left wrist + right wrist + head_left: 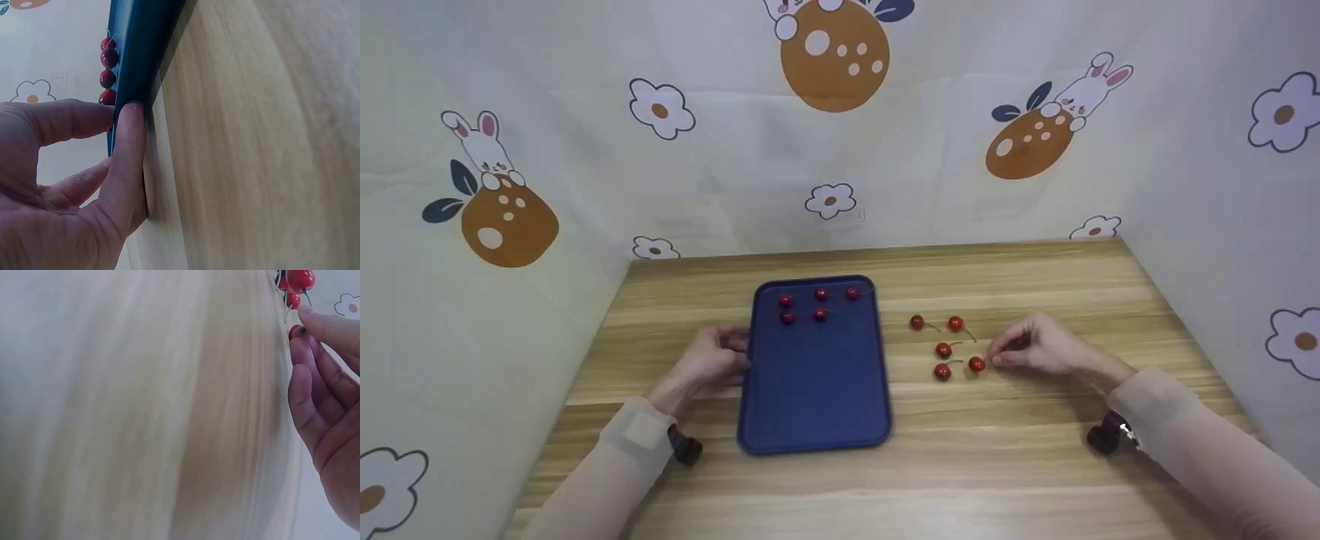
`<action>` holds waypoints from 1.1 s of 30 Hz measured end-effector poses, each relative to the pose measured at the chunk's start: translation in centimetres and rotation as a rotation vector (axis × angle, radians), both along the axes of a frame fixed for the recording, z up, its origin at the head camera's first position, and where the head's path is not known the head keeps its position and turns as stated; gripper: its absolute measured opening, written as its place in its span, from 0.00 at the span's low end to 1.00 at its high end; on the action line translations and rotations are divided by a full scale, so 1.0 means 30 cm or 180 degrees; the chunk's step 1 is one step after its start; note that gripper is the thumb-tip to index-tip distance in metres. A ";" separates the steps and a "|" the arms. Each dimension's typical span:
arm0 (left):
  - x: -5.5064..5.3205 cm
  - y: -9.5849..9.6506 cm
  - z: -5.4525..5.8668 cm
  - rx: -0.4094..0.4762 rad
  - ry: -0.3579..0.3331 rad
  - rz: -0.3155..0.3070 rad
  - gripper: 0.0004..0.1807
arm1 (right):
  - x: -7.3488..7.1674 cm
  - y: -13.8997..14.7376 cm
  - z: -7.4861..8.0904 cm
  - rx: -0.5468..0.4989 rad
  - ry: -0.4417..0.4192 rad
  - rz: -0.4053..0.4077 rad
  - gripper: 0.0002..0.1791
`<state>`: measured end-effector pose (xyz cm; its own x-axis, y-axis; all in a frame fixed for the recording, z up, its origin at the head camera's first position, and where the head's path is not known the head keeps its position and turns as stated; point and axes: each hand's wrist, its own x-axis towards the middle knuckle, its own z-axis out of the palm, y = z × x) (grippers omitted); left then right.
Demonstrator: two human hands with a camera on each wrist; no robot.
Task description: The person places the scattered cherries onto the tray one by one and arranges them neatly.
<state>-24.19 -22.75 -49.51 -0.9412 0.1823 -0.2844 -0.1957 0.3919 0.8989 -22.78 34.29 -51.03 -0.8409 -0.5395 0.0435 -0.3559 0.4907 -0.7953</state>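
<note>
At the left edge of a blue rectangular tray (814,390), my left hand (718,357) grips the rim, thumb on top and fingers against the outer side, as the left wrist view shows. Several red cherries with stems lie at the tray's far end, among them one cherry (821,293) in the back row. To the right of the tray, my right hand (1039,345) pinches the stem of a cherry (976,364) between thumb and forefinger. In the right wrist view that cherry (295,331) shows just beyond the fingertips, its stem mostly hidden by them.
Between tray and right hand, several more cherries lie loose on the wooden table (997,465), including a cherry (943,371) close beside the pinched one. A pale cloth wall (735,180) printed with rabbits and flowers surrounds the table at the back and sides.
</note>
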 end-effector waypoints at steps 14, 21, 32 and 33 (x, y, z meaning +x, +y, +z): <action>0.004 0.005 0.002 0.0101 -0.0017 -0.0058 0.41 | -0.029 -0.086 0.029 -0.0418 -0.0267 -0.0322 0.10; 0.001 0.006 -0.003 0.0048 0.0049 -0.0041 0.40 | -0.059 -0.165 0.043 -0.0488 -0.0227 -0.0619 0.09; -0.004 0.004 -0.004 0.0065 0.0030 -0.0052 0.39 | -0.112 -0.298 0.068 -0.0503 -0.0284 -0.0918 0.11; -0.004 0.005 -0.005 0.0072 0.0026 -0.0052 0.39 | -0.118 -0.309 0.071 -0.0509 -0.0322 -0.0943 0.10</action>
